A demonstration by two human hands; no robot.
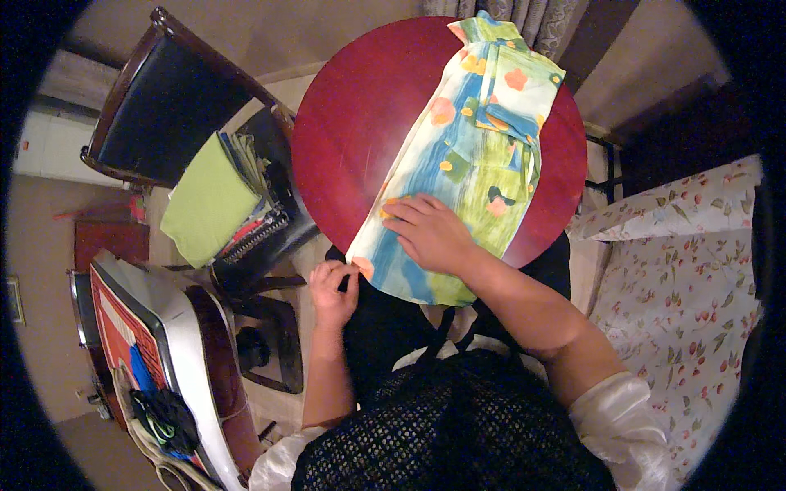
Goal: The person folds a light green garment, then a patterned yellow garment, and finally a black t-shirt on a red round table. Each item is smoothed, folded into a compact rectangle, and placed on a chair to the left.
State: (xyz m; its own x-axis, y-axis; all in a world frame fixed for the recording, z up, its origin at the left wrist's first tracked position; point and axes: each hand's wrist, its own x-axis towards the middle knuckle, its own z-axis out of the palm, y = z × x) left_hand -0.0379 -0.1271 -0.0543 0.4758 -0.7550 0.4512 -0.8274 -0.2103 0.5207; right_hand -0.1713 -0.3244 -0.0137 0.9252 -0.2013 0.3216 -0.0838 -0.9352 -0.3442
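Observation:
A collared garment [473, 166] with a blue, green and orange flower print lies folded lengthwise on a round red table [356, 123]. Its collar points to the far edge, and its hem hangs a little over the near edge. My left hand [334, 291] pinches the garment's lower left corner between thumb and fingertips, just off the table's edge. Flat on the lower part of the cloth rests my right hand [430, 233], its fingers spread towards the left side edge. The folded sleeve lies across the upper middle of the garment.
Folded cloths, a green one [212, 202] on top, are stacked on a dark chair [178, 104] at left. Nearer stands a white-rimmed surface [196, 368] bearing a dark bundle [163, 420]. A flower-print cover [681, 307] spreads at right.

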